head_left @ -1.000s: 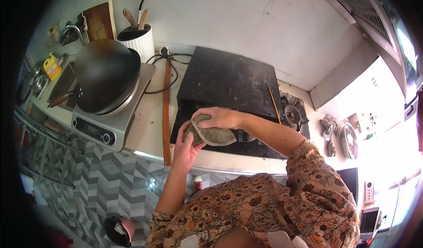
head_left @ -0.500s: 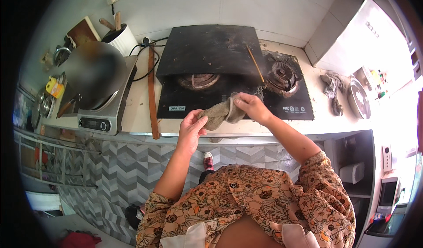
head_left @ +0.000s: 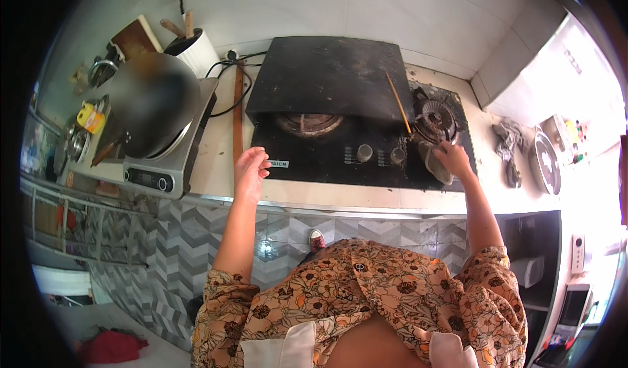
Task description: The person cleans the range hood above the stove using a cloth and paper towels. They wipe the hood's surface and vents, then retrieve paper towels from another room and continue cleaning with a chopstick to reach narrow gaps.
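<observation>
1. The grey cleaning cloth lies bunched on the black gas hob, at its right end just in front of the right burner.
2. The right hand presses down on the cloth with fingers curled over its far edge, gripping it against the glass.
3. Just beyond the grip sits the right burner, and a thin wooden stick leans across the raised black hob cover, its lower end coming down close to the cloth.
4. To the left of the grip, two round control knobs stand on the hob face, then the left burner.
5. The left hand rests loosely open and empty at the hob's front left corner, fingers half bent, well apart from the cloth.
6. Left of that hand a long wooden strip lies on the counter, then an induction cooker carrying a dark wok.
7. Right of the grip, another grey rag and a round metal lid lie on the counter.
</observation>
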Motion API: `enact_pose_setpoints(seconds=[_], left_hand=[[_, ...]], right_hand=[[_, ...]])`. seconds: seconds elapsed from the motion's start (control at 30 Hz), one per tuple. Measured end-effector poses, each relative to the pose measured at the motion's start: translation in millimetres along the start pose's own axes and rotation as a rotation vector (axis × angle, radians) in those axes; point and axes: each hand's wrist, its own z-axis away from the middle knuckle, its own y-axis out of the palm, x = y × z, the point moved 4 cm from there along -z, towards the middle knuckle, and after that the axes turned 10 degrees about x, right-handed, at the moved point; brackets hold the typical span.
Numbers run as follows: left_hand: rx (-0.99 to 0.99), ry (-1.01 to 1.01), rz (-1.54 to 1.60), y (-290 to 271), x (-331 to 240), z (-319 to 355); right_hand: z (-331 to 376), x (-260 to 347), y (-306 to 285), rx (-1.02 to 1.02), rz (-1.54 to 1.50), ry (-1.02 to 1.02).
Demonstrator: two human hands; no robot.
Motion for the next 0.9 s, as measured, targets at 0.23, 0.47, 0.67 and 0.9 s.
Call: enact_pose_setpoints(seconds=[0.23,0.47,0.67,0.9], left_hand=[[-0.064,-0.050,-0.040,-30,34,50],[-0.249,-0.140,0.017,-63,82,153],[-0.552,-0.134,0.066,-128,87,265],[-0.964,0.007,0.283,-221,105,394]], right_hand=[[4,32,-20,-0.056,-0.004,0.064],[18,187,-33,-0.016,-0.519,-0.585],[-16,292,58,0.124,-0.314,-0.737],[17,410,71,0.082,-0.143,-1.100]])
